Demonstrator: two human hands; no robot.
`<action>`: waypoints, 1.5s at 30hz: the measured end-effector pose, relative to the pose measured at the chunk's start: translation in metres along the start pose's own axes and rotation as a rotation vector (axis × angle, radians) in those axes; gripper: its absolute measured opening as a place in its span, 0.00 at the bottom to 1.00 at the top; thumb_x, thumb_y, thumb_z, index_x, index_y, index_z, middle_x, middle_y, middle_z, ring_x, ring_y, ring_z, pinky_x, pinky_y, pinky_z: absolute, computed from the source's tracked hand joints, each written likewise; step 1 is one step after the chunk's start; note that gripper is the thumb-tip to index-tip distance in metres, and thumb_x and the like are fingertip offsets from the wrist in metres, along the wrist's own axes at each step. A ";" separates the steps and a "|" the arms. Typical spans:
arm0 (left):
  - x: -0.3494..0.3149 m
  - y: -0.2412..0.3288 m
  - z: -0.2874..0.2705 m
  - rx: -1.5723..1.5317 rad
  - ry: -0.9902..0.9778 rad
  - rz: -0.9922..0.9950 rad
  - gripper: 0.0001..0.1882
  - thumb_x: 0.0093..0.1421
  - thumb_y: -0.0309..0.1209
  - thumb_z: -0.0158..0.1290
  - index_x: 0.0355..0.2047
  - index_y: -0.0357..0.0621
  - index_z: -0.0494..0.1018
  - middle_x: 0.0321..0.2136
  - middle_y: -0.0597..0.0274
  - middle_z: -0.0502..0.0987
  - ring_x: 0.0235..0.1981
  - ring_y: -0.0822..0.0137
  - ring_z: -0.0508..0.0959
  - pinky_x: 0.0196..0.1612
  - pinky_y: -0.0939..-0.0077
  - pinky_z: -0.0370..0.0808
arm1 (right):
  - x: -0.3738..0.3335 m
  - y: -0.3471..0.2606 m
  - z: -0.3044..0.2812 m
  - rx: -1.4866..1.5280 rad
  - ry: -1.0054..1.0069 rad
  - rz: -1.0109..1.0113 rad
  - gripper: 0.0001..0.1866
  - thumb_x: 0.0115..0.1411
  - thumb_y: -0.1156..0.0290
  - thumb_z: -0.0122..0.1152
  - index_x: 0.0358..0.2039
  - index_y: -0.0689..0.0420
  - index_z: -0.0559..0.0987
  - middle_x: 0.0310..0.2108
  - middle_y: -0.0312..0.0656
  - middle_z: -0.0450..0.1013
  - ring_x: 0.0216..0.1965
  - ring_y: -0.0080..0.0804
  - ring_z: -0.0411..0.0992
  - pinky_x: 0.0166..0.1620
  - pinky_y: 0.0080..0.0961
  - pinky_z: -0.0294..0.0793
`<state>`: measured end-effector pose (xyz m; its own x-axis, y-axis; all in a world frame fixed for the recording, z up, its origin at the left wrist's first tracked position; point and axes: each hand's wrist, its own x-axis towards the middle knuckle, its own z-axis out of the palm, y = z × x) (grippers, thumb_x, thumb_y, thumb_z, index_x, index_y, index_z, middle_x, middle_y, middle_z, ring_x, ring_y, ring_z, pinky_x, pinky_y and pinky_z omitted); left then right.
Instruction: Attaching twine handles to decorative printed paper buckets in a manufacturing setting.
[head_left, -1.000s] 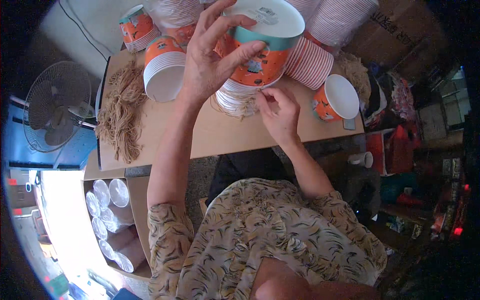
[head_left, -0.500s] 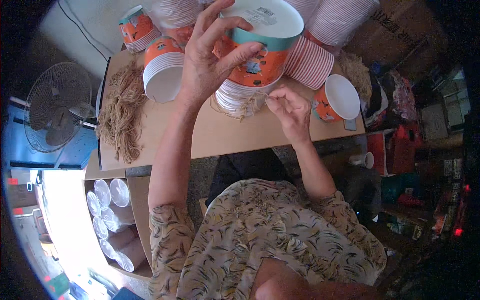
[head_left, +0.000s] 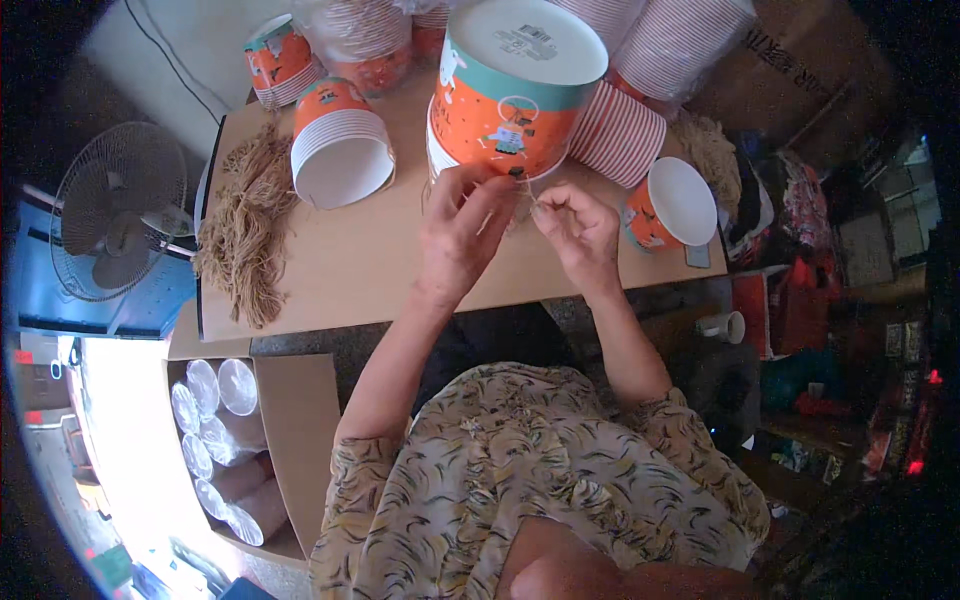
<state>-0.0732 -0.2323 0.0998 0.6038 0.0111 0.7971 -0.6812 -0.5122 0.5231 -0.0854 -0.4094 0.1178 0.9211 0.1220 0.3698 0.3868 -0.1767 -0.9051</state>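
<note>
At the far left we see a wire-caged fan (head_left: 122, 212), and below it an open carton (head_left: 300, 440) of clear-wrapped cylinders (head_left: 238, 388). On the table's left side lies a bundle of twine (head_left: 243, 240), with a tilted stack of orange tubs (head_left: 342, 165) just beside it, mouth toward us. Next comes our left hand (head_left: 458, 232), fingers bent inward at the lower front of the upturned tub stack (head_left: 500, 130); we cannot tell whether they grip anything. That teal-and-orange stack stands base up, just beyond both hands, rising above them. Between our fingertips, in front of its lower part, runs a thin string (head_left: 531, 192). Our right hand (head_left: 582, 232) pinches it between thumb and forefinger. Farther right, a striped stack (head_left: 617, 133) leans sideways, and a single orange tub (head_left: 683, 202) tilts near the table's edge.
</note>
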 end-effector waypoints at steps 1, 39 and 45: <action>0.000 -0.001 0.001 -0.001 0.001 0.003 0.15 0.51 0.20 0.68 0.41 0.43 0.81 0.39 0.58 0.76 0.35 0.61 0.79 0.35 0.68 0.78 | 0.001 -0.001 -0.001 0.009 -0.001 0.004 0.07 0.66 0.73 0.62 0.34 0.63 0.79 0.31 0.32 0.76 0.36 0.17 0.71 0.43 0.20 0.72; 0.009 -0.007 -0.024 -0.094 -0.258 -0.400 0.13 0.59 0.37 0.67 0.31 0.38 0.85 0.21 0.56 0.82 0.19 0.69 0.77 0.24 0.71 0.74 | 0.027 0.024 -0.016 0.013 0.083 -0.192 0.23 0.60 0.66 0.71 0.51 0.63 0.74 0.46 0.40 0.76 0.48 0.30 0.74 0.52 0.31 0.73; 0.018 -0.041 -0.049 -0.063 -0.052 -0.347 0.16 0.61 0.38 0.66 0.42 0.40 0.81 0.39 0.53 0.81 0.36 0.62 0.83 0.36 0.71 0.82 | 0.089 0.058 -0.020 0.252 -0.090 -0.162 0.55 0.48 0.46 0.81 0.67 0.60 0.61 0.59 0.42 0.69 0.64 0.36 0.64 0.66 0.36 0.65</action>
<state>-0.0548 -0.1690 0.1070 0.8230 0.1302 0.5529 -0.4550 -0.4317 0.7789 0.0200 -0.4287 0.1022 0.8363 0.2164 0.5037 0.4945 0.0988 -0.8635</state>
